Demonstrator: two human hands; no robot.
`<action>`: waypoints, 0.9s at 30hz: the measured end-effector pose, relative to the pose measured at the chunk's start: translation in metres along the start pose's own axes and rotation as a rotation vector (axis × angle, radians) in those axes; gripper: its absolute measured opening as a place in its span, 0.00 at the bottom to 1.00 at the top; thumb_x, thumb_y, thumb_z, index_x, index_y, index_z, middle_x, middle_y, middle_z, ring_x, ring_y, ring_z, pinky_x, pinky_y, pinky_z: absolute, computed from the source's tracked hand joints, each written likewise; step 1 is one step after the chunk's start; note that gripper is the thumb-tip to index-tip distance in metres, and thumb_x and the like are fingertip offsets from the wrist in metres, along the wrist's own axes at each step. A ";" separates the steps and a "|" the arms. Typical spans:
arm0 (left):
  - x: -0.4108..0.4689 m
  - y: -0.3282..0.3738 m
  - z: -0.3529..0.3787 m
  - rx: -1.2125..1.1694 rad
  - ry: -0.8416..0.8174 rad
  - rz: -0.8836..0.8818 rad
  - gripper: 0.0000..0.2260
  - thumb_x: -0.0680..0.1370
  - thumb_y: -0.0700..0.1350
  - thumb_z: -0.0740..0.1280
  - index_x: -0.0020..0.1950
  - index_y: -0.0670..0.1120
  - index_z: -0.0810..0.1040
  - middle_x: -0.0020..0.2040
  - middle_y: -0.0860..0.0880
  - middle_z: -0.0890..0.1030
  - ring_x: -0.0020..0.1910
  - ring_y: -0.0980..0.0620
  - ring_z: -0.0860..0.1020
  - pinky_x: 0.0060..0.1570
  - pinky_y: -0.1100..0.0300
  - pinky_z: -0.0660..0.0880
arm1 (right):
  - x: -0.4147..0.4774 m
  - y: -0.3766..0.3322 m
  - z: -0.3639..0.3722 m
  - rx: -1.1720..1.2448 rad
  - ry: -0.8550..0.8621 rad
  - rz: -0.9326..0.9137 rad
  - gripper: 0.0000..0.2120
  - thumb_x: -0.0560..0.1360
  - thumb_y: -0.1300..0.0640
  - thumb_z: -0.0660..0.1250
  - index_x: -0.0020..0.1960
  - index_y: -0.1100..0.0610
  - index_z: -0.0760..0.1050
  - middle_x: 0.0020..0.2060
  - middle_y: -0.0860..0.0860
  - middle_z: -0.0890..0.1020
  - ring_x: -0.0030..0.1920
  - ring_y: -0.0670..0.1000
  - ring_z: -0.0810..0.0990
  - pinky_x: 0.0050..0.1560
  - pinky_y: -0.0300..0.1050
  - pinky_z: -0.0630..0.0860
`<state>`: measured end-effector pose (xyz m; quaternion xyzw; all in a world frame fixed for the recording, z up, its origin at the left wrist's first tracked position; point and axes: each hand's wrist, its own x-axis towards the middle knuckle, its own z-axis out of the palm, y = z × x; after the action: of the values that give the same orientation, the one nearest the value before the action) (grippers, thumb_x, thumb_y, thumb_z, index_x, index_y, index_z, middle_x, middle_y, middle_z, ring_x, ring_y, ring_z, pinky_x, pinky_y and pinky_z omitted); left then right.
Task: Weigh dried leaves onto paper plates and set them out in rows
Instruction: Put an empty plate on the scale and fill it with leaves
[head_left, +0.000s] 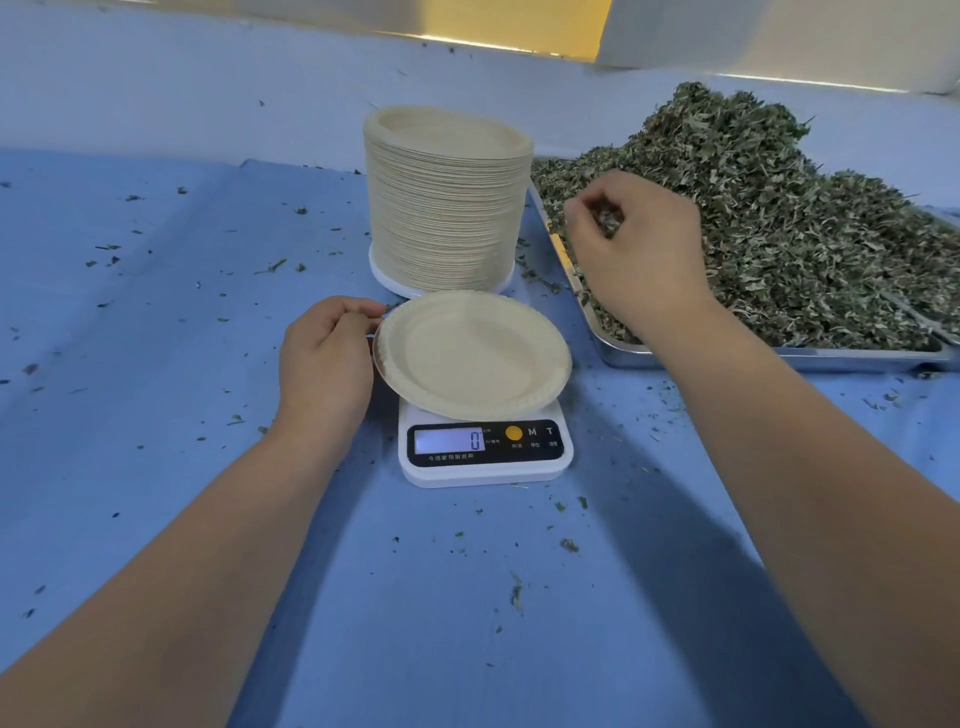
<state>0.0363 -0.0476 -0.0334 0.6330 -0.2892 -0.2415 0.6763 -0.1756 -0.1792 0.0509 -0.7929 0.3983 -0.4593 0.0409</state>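
One pale, round paper plate (472, 358) with a crimped rim sits on the white kitchen scale (483, 470), slightly tilted, covering its platform. The display (449, 440) reads 0; the small print below is too fine to read. The left hand (324, 358) pinches the plate's left rim, fingers curled. The right hand (636, 254) hovers over the steel tray (779, 359), fingers curled round a small pinch of dried leaves (779, 218), which lie heaped, green-grey, crumbly and stalky. The tray's right end runs out of frame. Behind the scale stands a tall stack of plates (447, 202) on a white disc (382, 273), just beside the tray. Leaf crumbs dot the blue cloth (182, 312).
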 end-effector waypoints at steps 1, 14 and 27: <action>-0.001 0.001 -0.001 -0.005 0.000 0.001 0.15 0.75 0.40 0.59 0.41 0.53 0.84 0.44 0.50 0.86 0.42 0.52 0.81 0.44 0.55 0.78 | 0.000 -0.013 0.002 0.050 0.001 -0.036 0.08 0.79 0.52 0.66 0.47 0.53 0.82 0.39 0.43 0.82 0.40 0.42 0.78 0.46 0.41 0.76; -0.002 0.003 -0.001 -0.031 0.008 -0.020 0.12 0.74 0.41 0.58 0.47 0.49 0.81 0.46 0.47 0.87 0.40 0.52 0.83 0.43 0.52 0.80 | -0.037 -0.060 0.029 -0.020 -0.524 -0.213 0.19 0.82 0.37 0.53 0.58 0.47 0.77 0.48 0.42 0.80 0.48 0.47 0.78 0.47 0.47 0.72; -0.006 0.010 0.000 0.053 0.001 -0.026 0.13 0.70 0.46 0.58 0.44 0.52 0.82 0.45 0.51 0.85 0.48 0.45 0.83 0.55 0.43 0.80 | -0.048 0.053 -0.003 -0.252 -0.202 0.152 0.18 0.83 0.44 0.56 0.44 0.55 0.74 0.33 0.51 0.76 0.37 0.59 0.74 0.37 0.49 0.69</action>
<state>0.0317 -0.0422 -0.0244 0.6543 -0.2871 -0.2422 0.6563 -0.2216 -0.1821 -0.0039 -0.8016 0.5052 -0.3194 0.0157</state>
